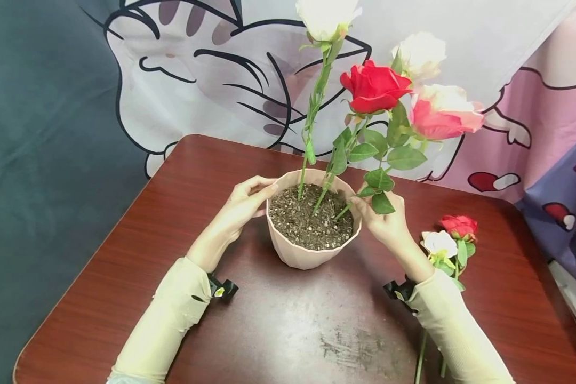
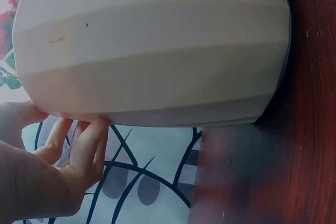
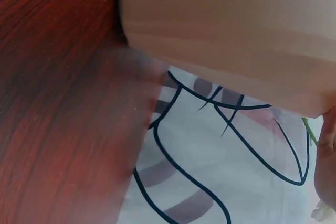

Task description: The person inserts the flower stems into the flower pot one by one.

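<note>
A pale pink faceted flower pot (image 1: 304, 256) filled with dark soil (image 1: 307, 226) stands on the table. My left hand (image 1: 242, 205) grips its left rim, thumb on top and fingers against the outer wall; the left wrist view shows these fingers (image 2: 86, 148) touching the pot. On the opposite side my right hand (image 1: 386, 216) holds the right rim, partly hidden by leaves. Upright in the soil are stems bearing a tall white rose (image 1: 326, 21), a red rose (image 1: 376, 88) and, leaning right, a pink-and-white rose (image 1: 444, 112). Behind them shows another white rose (image 1: 422, 56).
Beside my right forearm, a loose red rose (image 1: 460, 226) and a loose white rose (image 1: 440, 244) lie on the brown wooden table (image 1: 139, 240). Dark smudges mark the table's front. A cat-print cloth (image 1: 197, 106) hangs behind the far edge.
</note>
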Motion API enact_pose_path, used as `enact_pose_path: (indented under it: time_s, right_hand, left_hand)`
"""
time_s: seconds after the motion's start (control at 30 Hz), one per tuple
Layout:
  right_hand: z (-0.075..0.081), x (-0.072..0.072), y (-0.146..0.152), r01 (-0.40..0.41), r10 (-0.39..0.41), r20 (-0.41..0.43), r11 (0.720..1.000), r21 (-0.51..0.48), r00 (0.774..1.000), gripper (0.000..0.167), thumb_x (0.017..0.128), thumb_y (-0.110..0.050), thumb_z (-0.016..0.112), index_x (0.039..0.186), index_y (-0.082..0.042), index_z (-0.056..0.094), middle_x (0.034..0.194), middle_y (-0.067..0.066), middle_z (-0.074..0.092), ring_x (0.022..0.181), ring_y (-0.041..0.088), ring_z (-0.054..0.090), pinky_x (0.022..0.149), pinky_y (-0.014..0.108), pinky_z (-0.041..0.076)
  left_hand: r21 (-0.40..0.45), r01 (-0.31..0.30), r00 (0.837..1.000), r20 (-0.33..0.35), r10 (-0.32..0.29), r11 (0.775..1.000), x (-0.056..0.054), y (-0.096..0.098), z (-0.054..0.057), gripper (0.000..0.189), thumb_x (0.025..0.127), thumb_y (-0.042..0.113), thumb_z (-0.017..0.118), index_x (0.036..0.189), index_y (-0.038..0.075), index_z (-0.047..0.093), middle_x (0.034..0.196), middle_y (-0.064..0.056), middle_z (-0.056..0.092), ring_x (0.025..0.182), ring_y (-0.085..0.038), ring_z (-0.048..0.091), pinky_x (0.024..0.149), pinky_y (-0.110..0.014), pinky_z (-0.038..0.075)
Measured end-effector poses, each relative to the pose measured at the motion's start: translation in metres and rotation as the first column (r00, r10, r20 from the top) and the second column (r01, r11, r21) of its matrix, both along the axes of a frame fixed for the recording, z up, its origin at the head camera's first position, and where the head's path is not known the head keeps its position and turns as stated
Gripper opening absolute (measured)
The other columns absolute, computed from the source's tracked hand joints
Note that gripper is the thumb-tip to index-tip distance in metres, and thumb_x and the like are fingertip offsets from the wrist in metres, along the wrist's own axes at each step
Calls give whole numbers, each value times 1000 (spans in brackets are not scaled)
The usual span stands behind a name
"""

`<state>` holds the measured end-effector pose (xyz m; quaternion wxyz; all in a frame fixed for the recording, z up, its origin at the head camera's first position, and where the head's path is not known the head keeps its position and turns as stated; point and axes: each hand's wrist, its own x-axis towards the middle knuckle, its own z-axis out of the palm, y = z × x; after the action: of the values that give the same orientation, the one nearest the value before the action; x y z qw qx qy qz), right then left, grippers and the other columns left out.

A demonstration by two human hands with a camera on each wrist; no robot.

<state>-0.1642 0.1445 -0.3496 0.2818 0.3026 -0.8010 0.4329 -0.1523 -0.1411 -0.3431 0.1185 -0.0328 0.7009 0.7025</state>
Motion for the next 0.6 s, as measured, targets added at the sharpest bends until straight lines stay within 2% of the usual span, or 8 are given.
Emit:
enact_pose_path:
  time_s: [0.1, 0.23, 0.47, 0.6]
  right_hand:
    - [6, 4, -3, -49, 52, 51, 997, -52, 997, 16, 71, 17, 67, 81, 7, 62, 80, 19, 61, 79, -5, 55, 73, 16, 45]
    - [15, 15, -8, -49, 60, 124, 995, -88, 991, 17, 75, 19, 62, 91, 14, 58, 86, 26, 61, 82, -5, 56, 78, 16, 44]
    - [-10, -1, 7, -25, 42, 169, 995, -100, 985, 33, 76, 16, 65, 107, 9, 58, 104, 22, 64, 93, 1, 57, 86, 21, 43]
    - [-3, 13, 12, -10, 34, 234, 994, -106, 972, 27, 83, 14, 57, 110, 13, 54, 106, 29, 60, 96, 4, 56, 86, 20, 42]
  left_hand:
    - [-3, 1, 1000, -1, -1, 1000, -2, 0, 0, 31, 93, 26, 59, 121, 14, 59, 118, -7, 59, 109, -16, 54, 83, -35, 48]
    - [-3, 7, 1000, -10, -7, 1000, -1, 2, 0, 30, 93, 26, 58, 121, 14, 59, 119, -7, 59, 109, -17, 54, 84, -36, 48]
    - [4, -1, 999, -32, 1, 1000, 0, 0, 0, 31, 94, 25, 58, 122, 13, 59, 119, -8, 59, 109, -16, 53, 84, -38, 47]
    - [11, 1, 1000, -16, 0, 1000, 0, 0, -1, 31, 94, 25, 58, 122, 13, 59, 120, -8, 58, 111, -17, 53, 86, -39, 47]
